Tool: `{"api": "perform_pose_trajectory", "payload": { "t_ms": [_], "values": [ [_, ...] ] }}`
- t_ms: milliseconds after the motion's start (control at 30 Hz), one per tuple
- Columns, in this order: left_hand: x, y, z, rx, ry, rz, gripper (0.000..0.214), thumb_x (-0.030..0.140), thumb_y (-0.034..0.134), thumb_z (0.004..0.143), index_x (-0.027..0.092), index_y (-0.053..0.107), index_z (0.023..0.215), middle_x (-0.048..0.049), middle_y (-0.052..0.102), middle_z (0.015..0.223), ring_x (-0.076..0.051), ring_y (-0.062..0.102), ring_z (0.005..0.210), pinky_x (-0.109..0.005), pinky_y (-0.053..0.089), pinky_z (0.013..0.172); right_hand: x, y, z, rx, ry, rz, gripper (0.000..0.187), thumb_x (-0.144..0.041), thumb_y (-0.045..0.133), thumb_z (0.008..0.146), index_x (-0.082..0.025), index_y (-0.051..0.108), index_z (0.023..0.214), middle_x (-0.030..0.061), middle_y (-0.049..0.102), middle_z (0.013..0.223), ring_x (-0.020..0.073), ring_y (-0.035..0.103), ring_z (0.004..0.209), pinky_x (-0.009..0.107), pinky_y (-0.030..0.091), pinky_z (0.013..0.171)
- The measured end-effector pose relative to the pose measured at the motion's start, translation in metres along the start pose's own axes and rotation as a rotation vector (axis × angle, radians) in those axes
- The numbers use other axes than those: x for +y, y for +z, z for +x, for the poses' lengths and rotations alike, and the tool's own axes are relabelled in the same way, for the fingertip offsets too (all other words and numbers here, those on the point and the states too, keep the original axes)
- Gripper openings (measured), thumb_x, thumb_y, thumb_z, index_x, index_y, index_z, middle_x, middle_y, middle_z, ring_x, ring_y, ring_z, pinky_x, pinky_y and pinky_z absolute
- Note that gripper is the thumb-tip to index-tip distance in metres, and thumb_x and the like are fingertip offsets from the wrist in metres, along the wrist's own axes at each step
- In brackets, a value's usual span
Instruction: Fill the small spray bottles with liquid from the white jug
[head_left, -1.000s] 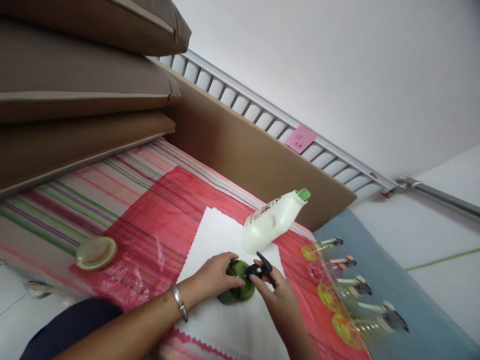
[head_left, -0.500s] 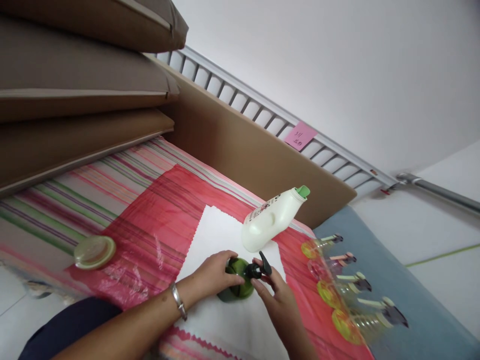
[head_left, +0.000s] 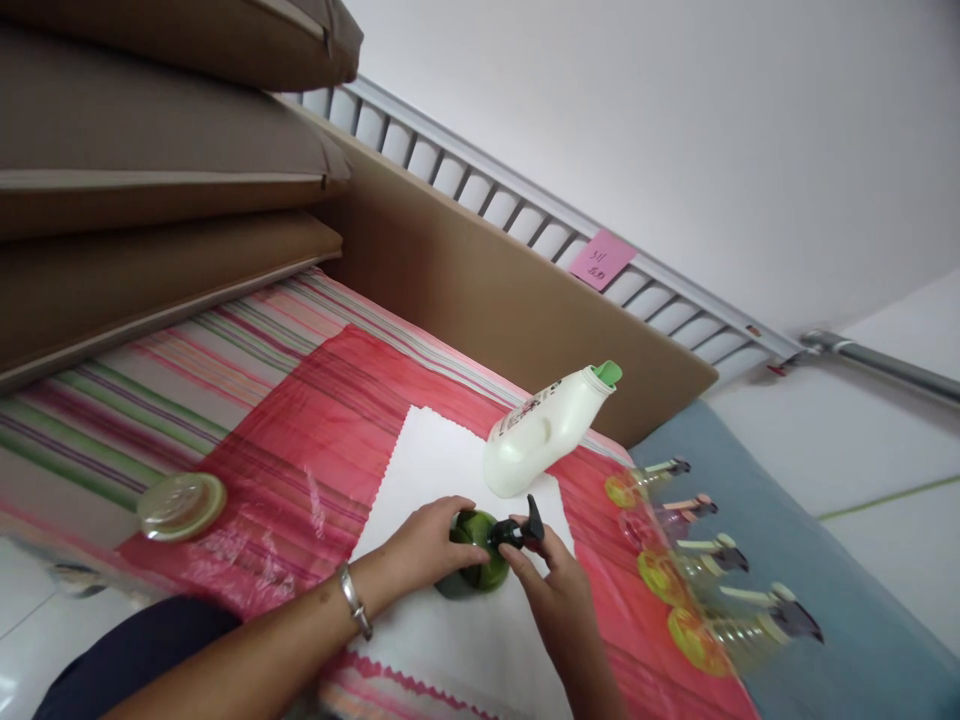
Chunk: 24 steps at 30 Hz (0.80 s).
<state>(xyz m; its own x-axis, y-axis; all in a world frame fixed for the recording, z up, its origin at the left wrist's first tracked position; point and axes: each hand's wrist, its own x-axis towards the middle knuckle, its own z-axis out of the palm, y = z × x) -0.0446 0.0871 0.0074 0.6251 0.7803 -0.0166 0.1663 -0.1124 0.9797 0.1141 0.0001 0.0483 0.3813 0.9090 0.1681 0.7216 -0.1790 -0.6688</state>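
A striped cloth [head_left: 172, 370] covers the surface, with a red sheet [head_left: 300, 430] and a white mat [head_left: 420, 450] over it. Near the middle, over the mat, is a green bottle [head_left: 493, 576]; the left hand [head_left: 421, 545] curls its thumb and fingers around the bottle's side, while the right hand [head_left: 553, 575] grips the black pump [head_left: 510, 534] at its top. Four clear bottles [head_left: 739, 632] line the right. Farther off, a white jug [head_left: 540, 435] stands before a brown board [head_left: 450, 290] and a radiator [head_left: 499, 205].

green bottle [head_left: 487, 574] — glossy | white jug [head_left: 541, 435] — smooth plastic | bracelet [head_left: 352, 598]: shiny metal
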Motion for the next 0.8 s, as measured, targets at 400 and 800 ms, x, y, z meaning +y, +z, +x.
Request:
{"api": "perform_pose_trajectory", "payload": {
  "t_ms": [400, 800],
  "values": [
    [-0.0015, -0.0002, 0.0002, -0.004, 0.019, 0.017, 0.06, 0.04, 0.069, 0.061, 0.018, 0.056, 0.116, -0.0081, 0.062, 0.116, -0.025, 0.057, 0.101, -0.034, 0.041, 0.09, -0.003, 0.0024, -0.0028, 0.037, -0.049, 0.039, 0.035, -0.039, 0.06, 0.073, -0.017, 0.063, 0.1, 0.01, 0.07, 0.095, 0.0261, 0.064, 0.087, 0.037, 0.052, 0.079],
    [-0.0007, -0.0003, 0.0, 0.001, 0.031, 0.018, 0.059, 0.037, 0.07, 0.061, 0.018, 0.056, 0.115, -0.008, 0.062, 0.115, -0.025, 0.057, 0.101, -0.034, 0.041, 0.091, 0.0029, -0.0007, -0.0001, 0.004, -0.012, -0.012, 0.039, -0.041, 0.063, 0.07, -0.018, 0.063, 0.102, 0.0091, 0.07, 0.096, 0.0282, 0.064, 0.09, 0.041, 0.052, 0.081]
  ]
}}
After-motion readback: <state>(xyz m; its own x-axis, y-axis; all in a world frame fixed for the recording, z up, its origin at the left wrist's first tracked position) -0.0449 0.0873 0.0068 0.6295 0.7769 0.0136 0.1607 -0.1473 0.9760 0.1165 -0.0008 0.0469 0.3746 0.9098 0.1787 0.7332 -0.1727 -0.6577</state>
